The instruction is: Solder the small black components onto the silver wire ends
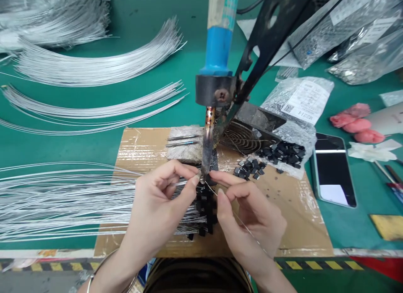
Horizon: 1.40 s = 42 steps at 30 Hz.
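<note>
Far left, curved bundles of pale wire (97,68) lay on the green table (147,11); near left, straighter wires (63,205) ran beneath the left hand (160,200) toward black connectors (206,211) on the cardboard (296,221). The left hand pinched a tiny piece (202,179), too small to identify, between thumb and forefinger at the tip of the soldering iron (218,49), which pointed downward from its black stand (273,28). The right hand (252,205) pinched a thin wire (211,189) between thumb and fingers, its end near that tip. Farther right lay loose black blocks (248,168), a plastic bag (292,129) and a phone (335,169).
</note>
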Motion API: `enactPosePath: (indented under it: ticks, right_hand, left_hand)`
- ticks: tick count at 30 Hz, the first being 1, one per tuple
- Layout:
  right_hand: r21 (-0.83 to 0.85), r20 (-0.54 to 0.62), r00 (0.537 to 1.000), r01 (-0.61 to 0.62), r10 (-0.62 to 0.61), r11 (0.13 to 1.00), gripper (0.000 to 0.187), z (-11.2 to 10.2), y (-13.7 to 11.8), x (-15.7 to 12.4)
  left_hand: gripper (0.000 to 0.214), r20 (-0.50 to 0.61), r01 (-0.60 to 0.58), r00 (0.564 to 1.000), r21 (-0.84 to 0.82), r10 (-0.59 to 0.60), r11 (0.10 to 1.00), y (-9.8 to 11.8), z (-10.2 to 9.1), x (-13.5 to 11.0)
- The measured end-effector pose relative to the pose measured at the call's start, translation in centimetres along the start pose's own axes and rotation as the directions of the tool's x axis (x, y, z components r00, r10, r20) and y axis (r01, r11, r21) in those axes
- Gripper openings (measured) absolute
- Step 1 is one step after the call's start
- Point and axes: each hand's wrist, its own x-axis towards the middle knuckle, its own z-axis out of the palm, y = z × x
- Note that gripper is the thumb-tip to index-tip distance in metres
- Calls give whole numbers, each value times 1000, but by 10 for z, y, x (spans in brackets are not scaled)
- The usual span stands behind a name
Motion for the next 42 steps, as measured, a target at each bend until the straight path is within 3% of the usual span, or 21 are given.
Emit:
enactPosePath:
  ticks: [42]
  right_hand:
    - [74, -22, 1000, -6, 8, 997, 21, 2, 4, -5]
  left_hand:
    - [14, 10, -32, 999, -34, 32, 999, -1, 1, -3]
